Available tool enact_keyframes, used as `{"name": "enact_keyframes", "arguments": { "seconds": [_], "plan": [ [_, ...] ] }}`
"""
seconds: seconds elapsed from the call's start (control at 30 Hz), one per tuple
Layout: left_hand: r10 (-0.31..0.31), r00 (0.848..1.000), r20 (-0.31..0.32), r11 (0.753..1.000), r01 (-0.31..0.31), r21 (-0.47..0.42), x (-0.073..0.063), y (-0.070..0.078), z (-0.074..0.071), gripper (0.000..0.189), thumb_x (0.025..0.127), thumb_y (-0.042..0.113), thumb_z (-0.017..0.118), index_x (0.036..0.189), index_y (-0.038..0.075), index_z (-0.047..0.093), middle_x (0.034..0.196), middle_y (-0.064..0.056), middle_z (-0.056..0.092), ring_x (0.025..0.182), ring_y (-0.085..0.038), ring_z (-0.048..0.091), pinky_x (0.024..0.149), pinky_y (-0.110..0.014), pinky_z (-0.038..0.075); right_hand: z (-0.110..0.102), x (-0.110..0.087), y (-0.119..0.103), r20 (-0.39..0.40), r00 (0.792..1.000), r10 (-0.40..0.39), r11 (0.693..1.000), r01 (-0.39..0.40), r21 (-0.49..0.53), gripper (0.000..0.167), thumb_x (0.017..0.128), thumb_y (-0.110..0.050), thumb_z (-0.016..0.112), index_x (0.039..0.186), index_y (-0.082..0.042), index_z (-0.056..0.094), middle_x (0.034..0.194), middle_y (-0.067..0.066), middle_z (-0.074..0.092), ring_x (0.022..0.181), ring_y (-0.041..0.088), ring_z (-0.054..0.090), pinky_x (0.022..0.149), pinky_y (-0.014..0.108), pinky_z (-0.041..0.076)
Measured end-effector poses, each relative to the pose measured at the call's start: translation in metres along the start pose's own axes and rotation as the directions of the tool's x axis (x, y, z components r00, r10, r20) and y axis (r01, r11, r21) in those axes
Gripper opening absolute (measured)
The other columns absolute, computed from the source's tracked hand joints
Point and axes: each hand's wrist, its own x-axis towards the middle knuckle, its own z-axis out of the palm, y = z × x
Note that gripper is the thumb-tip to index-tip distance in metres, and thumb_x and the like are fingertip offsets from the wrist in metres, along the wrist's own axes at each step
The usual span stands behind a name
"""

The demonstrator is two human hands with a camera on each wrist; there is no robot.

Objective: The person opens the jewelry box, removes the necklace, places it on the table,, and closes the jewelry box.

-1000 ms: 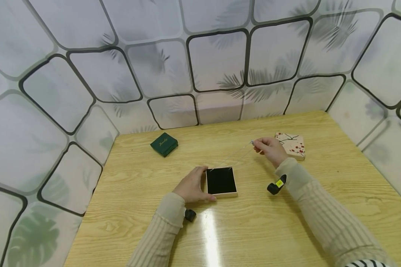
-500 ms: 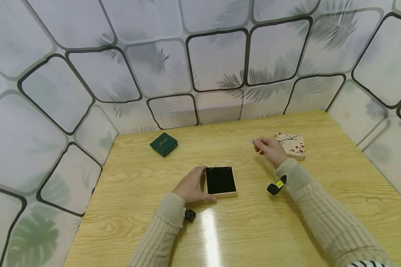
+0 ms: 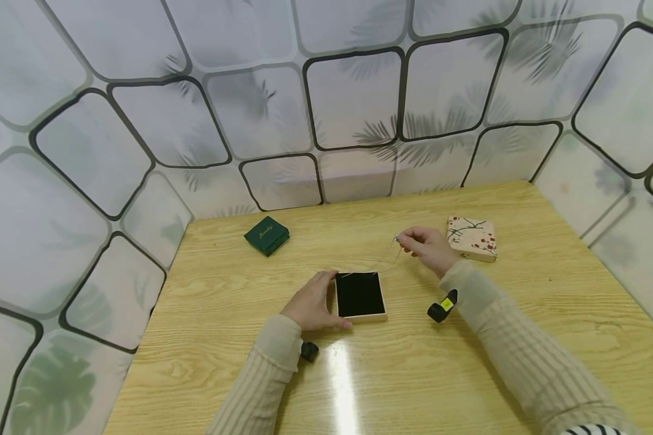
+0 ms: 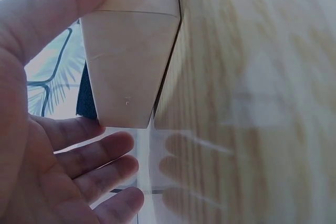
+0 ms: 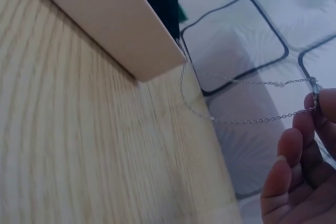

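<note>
- Just below the centre of the head view, a shallow pale box (image 3: 367, 317) with a black inside sits on a wood-grain desk (image 3: 413, 374).
- Left of it, the left hand (image 3: 311, 305) has its grip around the box, thumb along the near edge and fingers at the far left corner.
- Right of centre, the right hand (image 3: 428, 246) has its grip pinching one end of a thin silver chain (image 5: 244, 122).
- The chain makes a narrow loop from the fingertips toward the pale box; whether it touches the box, I cannot tell.
- Right of that hand lies a cream box (image 3: 473, 238) printed with red blossoms.
- Left of centre lies a green box (image 3: 267, 235) with gold lettering.
- Across the top, a pale backdrop (image 3: 354, 90) shows dark rounded outlines and leaves.
</note>
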Motion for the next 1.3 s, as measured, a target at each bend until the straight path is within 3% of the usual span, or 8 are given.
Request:
{"name": "enact_keyframes", "arguments": {
  "seconds": [0.23,0.37,0.47,0.63,0.93,1.17,1.3],
  "plan": [
    [0.009,1.000,-0.007,1.000,-0.009,-0.008,-0.001,0.001,-0.001,0.119,0.062,0.061,0.082,0.151,0.007,0.025,0.143,-0.007,0.040,0.130,-0.023,0.043,0.105,-0.040,0.039,0.020,-0.003,-0.022,0.086,0.995,-0.045,0.999,0.047,-0.023,0.031,0.099,-0.022,0.057,0.108,0.007,0.064,0.086,0.017,0.055,0.077,0.039,0.046,0.061,0.032,0.042],
    [0.010,1.000,-0.012,1.000,-0.010,-0.020,0.000,0.001,-0.001,0.118,0.063,0.060,0.082,0.152,0.008,0.024,0.144,-0.007,0.039,0.130,-0.023,0.042,0.106,-0.040,0.039,0.028,-0.009,-0.044,0.129,0.989,-0.078,0.997,0.081,-0.020,0.023,0.100,-0.014,0.054,0.105,0.005,0.064,0.088,0.020,0.056,0.076,0.032,0.048,0.062,0.031,0.043],
    [0.008,1.000,-0.010,1.000,-0.008,-0.023,0.000,0.001,-0.001,0.119,0.063,0.060,0.082,0.152,0.009,0.021,0.148,-0.007,0.036,0.133,-0.023,0.039,0.107,-0.040,0.037,0.032,-0.011,-0.055,0.137,0.985,-0.104,0.994,0.109,-0.027,0.022,0.101,-0.013,0.052,0.105,0.005,0.064,0.091,0.015,0.059,0.078,0.024,0.052,0.066,0.030,0.045],
    [0.015,1.000,-0.011,0.999,-0.016,-0.038,0.001,0.000,-0.001,0.121,0.063,0.059,0.082,0.154,0.011,0.018,0.151,-0.007,0.032,0.136,-0.023,0.035,0.108,-0.040,0.035,0.034,-0.004,-0.057,0.122,0.984,-0.128,0.991,0.130,-0.010,0.025,0.102,-0.019,0.049,0.105,0.002,0.062,0.095,0.009,0.062,0.082,0.019,0.056,0.069,0.029,0.047],
    [0.030,0.999,-0.025,0.999,-0.031,-0.035,0.001,-0.001,-0.001,0.117,0.063,0.057,0.084,0.152,0.012,0.023,0.150,-0.005,0.034,0.135,-0.023,0.037,0.108,-0.040,0.036,0.038,-0.002,-0.064,0.125,0.974,-0.190,0.981,0.186,0.050,0.028,0.103,-0.025,0.047,0.104,0.000,0.059,0.098,0.020,0.061,0.080,0.023,0.056,0.068,0.033,0.048],
    [0.042,0.999,-0.033,0.999,-0.042,-0.023,0.001,-0.001,0.000,0.114,0.064,0.057,0.084,0.151,0.012,0.026,0.148,-0.006,0.036,0.133,-0.024,0.039,0.107,-0.040,0.038,0.043,-0.003,-0.063,0.141,0.973,-0.183,0.981,0.171,0.091,0.020,0.102,-0.015,0.049,0.110,0.002,0.055,0.094,0.020,0.062,0.073,0.017,0.054,0.062,0.028,0.045],
    [0.049,0.998,-0.038,0.999,-0.050,-0.021,0.001,0.000,0.000,0.113,0.064,0.056,0.084,0.150,0.011,0.027,0.147,-0.007,0.038,0.132,-0.024,0.040,0.106,-0.040,0.038,0.044,-0.003,-0.062,0.175,0.963,-0.205,0.976,0.186,0.115,0.019,0.102,-0.009,0.046,0.108,0.006,0.057,0.096,0.022,0.061,0.075,0.021,0.053,0.062,0.026,0.043]
  ]
}}
